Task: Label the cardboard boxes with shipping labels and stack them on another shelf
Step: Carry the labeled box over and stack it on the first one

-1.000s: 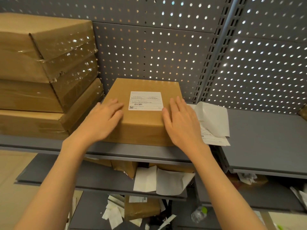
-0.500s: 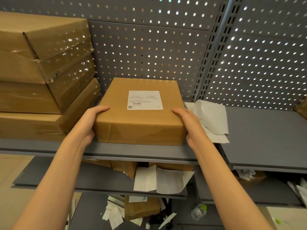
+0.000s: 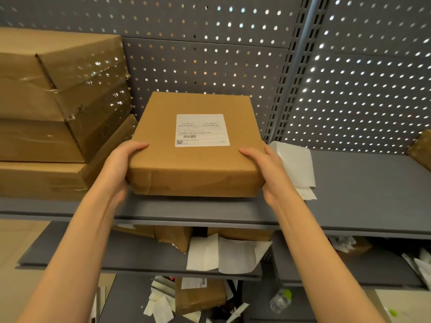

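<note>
A flat brown cardboard box [image 3: 200, 169] rests at the middle of the grey upper shelf [image 3: 191, 210], its near end tilted slightly up. A white shipping label [image 3: 202, 130] with a barcode is stuck on its top. My left hand [image 3: 121, 166] grips the box's left near corner, thumb on top. My right hand [image 3: 268, 171] grips the right near corner the same way. To the left stands a stack of three taped cardboard boxes [image 3: 58, 113].
Loose white label sheets [image 3: 296, 166] lie on the shelf right of the box. A perforated grey back panel [image 3: 210, 61] closes the shelf behind. Lower shelves hold more boxes and backing papers [image 3: 224, 252]; a plastic bottle [image 3: 279, 299] lies on the floor. Another box corner [image 3: 421, 148] shows far right.
My hands moved from pressing flat on the box's top to gripping its two sides. The box has shifted slightly toward me and its near end has come up.
</note>
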### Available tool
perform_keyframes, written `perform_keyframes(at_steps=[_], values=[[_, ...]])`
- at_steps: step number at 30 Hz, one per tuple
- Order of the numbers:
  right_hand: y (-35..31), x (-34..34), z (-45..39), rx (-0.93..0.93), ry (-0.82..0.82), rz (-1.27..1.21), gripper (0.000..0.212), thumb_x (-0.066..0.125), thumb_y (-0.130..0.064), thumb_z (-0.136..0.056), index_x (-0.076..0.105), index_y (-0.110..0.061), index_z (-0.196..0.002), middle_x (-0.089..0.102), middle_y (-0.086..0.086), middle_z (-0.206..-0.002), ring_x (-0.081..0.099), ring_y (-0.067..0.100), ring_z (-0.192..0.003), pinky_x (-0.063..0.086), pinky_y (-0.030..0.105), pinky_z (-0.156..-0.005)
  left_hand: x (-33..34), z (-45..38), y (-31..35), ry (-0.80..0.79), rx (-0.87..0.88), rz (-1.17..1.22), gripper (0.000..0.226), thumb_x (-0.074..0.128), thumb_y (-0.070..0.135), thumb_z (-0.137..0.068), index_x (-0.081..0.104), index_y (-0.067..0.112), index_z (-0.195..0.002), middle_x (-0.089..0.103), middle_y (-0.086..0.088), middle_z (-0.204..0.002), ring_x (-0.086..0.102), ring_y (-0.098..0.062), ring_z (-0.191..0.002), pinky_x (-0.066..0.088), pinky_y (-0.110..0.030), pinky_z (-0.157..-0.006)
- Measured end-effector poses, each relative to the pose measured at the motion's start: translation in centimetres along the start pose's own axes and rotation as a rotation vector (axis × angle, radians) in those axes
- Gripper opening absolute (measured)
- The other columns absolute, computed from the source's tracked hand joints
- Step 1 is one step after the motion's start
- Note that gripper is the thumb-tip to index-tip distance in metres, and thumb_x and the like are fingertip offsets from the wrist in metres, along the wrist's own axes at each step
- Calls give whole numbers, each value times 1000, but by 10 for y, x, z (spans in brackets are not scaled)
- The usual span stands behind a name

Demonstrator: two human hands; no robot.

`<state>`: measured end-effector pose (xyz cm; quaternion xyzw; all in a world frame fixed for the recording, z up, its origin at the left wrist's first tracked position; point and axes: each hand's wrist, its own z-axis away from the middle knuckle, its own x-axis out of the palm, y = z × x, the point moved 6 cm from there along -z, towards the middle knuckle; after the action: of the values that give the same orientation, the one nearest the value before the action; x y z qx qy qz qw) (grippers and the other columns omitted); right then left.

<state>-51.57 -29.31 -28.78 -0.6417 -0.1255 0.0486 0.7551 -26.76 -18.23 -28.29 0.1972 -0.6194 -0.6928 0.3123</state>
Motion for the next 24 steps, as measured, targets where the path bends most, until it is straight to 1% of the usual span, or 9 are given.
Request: perform_keyframes(at_steps=[4,7,10,13,16,18,20,22,24], values=[[-17,-15,7,-70,8,-7,61,69,-29,-81,45,-28,-137,61,-4,-120,60,15,-102,48,27,-73,12,12,11,-17,90,21,24,56,30,-86,60,23,-109,60,4,-102,54,-12,-88,40,-25,-68],[-28,-31,17,-121,29,-11,59,69,-28,-81,46,-28,-136,62,-4,-119,61,15,-101,48,26,-71,23,20,18,-23,176,3,21,55,32,-87,59,27,-107,60,4,-107,53,-13,-94,42,-28,-78],[-36,-52,29,-169,52,-26,54,68,-26,-82,49,-27,-133,64,-5,-118,62,14,-100,48,23,-69,41,30,22,-64,223,0,32,55,33,-85,60,22,-115,61,0,-116,54,-16,-104,41,-33,-87],[-44,-78,44,-205,89,-37,49,67,-25,-83,52,-28,-129,66,-6,-114,63,11,-96,48,20,-65,65,42,24,-119,264,7,33,56,34,-83,62,21,-113,62,0,-117,54,-16,-103,41,-30,-82],[-50,-108,59,-243,144,-33,49,67,-24,-82,53,-27,-129,65,-6,-115,62,13,-100,48,24,-71,91,57,21,-179,288,15,28,55,32,-85,63,24,-110,63,2,-114,55,-14,-100,41,-31,-83],[-53,-130,70,-254,178,-32,48,67,-24,-82,54,-27,-128,66,-6,-115,62,14,-101,48,25,-72,110,67,18,-210,287,24,29,54,30,-86,63,23,-113,64,4,-110,55,-12,-95,41,-31,-82],[-57,-152,83,-265,207,-30,47,66,-24,-83,54,-27,-128,66,-6,-114,63,13,-99,48,22,-68,131,80,17,-253,277,32,31,54,29,-86,63,22,-114,65,6,-106,56,-10,-92,41,-29,-79],[-60,-176,95,-271,244,-26,47,66,-24,-83,54,-27,-128,66,-6,-114,63,11,-97,47,20,-65,153,94,16,-313,265,45,29,56,28,-84,63,23,-111,65,6,-106,57,-10,-92,42,-26,-76],[-63,-199,107,-276,277,-33,48,67,-25,-83,53,-26,-129,66,-6,-116,62,12,-99,46,21,-68,175,109,14,-374,251,53,29,57,30,-78,64,25,-106,66,7,-104,58,-10,-90,42,-25,-73]])
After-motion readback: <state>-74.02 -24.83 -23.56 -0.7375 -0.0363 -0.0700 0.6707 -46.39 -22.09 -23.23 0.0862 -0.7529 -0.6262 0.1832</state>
